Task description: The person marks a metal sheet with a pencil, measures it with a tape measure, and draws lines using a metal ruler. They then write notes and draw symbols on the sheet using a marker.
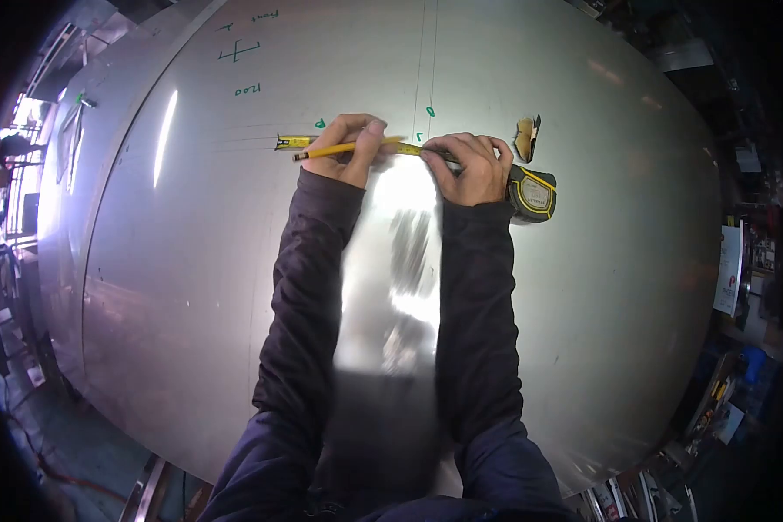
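My left hand (346, 150) is closed around a yellow pencil (324, 152), its eraser end out to the left and its point toward my right hand. Beneath that hand runs the yellow blade of a tape measure (296, 142), its hooked end showing at the left. My right hand (471, 167) pinches the blade between thumb and fingers. The black and yellow tape measure case (532, 193) lies just right of that wrist. Both hands rest over a large grey metal sheet (600, 287), close to faint pencil lines and small green marks.
A small tan and black item (526, 137) lies above the tape case. Green handwriting (247, 90) marks the sheet's upper left. A straight seam or edge (117, 165) crosses the left side. Shelving and a white sign (728, 270) stand at the right.
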The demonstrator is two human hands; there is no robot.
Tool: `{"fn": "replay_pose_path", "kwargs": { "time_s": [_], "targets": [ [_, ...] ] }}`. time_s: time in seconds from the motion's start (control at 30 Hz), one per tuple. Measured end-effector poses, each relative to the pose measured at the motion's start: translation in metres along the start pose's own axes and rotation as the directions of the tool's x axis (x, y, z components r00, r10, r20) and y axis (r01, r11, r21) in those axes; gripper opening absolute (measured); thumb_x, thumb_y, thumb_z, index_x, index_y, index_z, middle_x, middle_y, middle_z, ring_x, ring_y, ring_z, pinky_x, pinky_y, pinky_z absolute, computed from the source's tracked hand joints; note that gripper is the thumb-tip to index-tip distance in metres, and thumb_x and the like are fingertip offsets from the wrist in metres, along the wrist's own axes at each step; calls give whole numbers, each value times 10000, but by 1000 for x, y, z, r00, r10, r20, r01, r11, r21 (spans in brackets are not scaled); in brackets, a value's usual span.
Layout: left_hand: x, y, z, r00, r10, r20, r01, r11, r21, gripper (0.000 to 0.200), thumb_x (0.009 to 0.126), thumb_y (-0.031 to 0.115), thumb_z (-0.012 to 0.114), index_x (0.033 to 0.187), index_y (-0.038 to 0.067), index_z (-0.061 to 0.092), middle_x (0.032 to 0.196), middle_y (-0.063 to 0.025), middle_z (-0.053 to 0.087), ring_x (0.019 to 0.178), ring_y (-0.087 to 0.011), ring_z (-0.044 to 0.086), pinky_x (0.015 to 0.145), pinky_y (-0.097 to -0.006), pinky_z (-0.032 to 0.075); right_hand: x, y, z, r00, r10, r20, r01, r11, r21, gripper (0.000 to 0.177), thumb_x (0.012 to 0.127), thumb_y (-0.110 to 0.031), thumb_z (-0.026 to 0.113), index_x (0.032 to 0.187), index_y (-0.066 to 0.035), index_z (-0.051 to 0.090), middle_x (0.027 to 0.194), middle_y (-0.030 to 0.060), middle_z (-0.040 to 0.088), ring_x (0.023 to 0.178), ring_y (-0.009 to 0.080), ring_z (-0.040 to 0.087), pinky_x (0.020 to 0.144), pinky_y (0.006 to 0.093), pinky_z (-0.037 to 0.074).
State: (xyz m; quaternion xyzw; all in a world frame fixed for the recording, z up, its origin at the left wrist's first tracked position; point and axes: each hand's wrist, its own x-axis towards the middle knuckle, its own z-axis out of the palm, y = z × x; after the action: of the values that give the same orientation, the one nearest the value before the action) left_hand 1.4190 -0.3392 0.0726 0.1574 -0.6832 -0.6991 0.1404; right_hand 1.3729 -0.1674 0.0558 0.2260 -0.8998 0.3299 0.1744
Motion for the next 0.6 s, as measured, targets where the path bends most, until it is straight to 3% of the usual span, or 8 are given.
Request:
{"fn": "replay_pose_path", "kwargs": {
  "time_s": [0.1,0.17,0.3,0.37,0.6],
  "targets": [
    [1,-11,1,995,83,47,-82,996,-22,298,813,254,789,884,15,625,709,-55,644,601,-96,553,606,-238,482,-1,1,0,1000,-7,3,7,1000,-5,134,774,-252,771,867,-164,735,887,-27,704,876,178,634,970,391,329],
    [2,-14,-1,984,145,101,-164,963,214,274,815,237,785,849,23,618,680,-43,633,582,-97,542,609,-244,486,-1,1,0,1000,-13,-3,13,1000,-9,139,775,-256,773,871,-163,736,887,-27,705,878,177,635,971,390,328],
    [3,-13,-3,987,109,114,-138,949,283,274,801,230,795,810,31,606,662,-34,631,581,-95,541,608,-250,485,-1,1,0,1000,-11,6,11,1000,-8,144,775,-258,774,873,-160,736,890,-26,706,885,178,634,977,392,327],
    [4,-10,-2,980,130,151,-180,901,394,316,786,242,817,750,31,585,737,-91,689,645,-109,612,618,-260,499,0,0,0,1000,-14,9,14,1000,-15,143,775,-257,773,873,-160,735,890,-26,706,887,178,633,979,392,326],
    [2,-14,3,961,244,131,-276,864,420,322,790,237,807,734,41,557,692,-78,673,600,-95,563,590,-261,481,0,0,-1,1000,-10,9,10,1000,-5,134,777,-252,769,867,-159,734,880,-28,702,887,172,629,986,398,324]
  ]
}}
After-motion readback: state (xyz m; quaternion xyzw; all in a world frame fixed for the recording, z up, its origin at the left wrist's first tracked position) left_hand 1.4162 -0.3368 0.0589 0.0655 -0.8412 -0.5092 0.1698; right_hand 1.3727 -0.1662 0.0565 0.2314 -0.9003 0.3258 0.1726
